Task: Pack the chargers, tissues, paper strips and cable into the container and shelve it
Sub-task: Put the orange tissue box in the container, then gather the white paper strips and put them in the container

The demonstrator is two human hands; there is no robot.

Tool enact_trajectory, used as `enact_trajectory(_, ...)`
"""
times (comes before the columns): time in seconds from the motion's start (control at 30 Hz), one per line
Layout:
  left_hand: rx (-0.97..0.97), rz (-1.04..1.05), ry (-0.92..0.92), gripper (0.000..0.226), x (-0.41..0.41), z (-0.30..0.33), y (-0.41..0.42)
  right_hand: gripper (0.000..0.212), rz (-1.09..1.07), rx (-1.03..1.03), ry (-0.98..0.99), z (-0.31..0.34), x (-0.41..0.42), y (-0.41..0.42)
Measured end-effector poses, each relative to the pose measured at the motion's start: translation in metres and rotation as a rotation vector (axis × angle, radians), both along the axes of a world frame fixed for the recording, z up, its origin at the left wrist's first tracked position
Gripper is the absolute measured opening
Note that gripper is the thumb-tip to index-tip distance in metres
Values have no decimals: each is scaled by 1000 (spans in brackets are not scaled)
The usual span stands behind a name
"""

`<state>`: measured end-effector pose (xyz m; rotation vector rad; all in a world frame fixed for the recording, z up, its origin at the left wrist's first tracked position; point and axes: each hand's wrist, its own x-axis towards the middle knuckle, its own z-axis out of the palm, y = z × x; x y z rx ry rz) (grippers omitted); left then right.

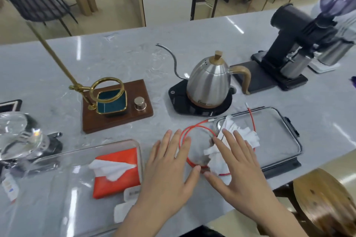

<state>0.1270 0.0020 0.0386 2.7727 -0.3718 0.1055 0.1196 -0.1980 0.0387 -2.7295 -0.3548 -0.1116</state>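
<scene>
Head view: both hands, left hand (169,161) and right hand (235,161), are spread flat with fingers straight, gripping nothing, pressing the red cable (194,128) loop and paper strips (240,134) lying under them on the tabletop (134,54). Container (134,145) with the tissues (117,171) sits left of the fingers. My guess: scooping with flat fingers could scatter strips or let the springy cable uncoil.

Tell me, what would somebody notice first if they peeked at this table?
Probably the two open hands, left hand and right hand, reaching over a red cable looped round white paper strips near the front edge. Next, the orange tissue pack inside the clear container at left, and the shiny steel kettle on its black base behind them.
</scene>
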Motion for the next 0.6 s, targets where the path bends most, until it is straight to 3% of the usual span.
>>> enact_trajectory(0.27,-25,44,35,58,5,-30,-50,78,32,-7,28,-27,21,-57)
enact_trajectory(0.6,-86,110,62,56,15,-43,-92,71,290,-59,62,-44,61,-104)
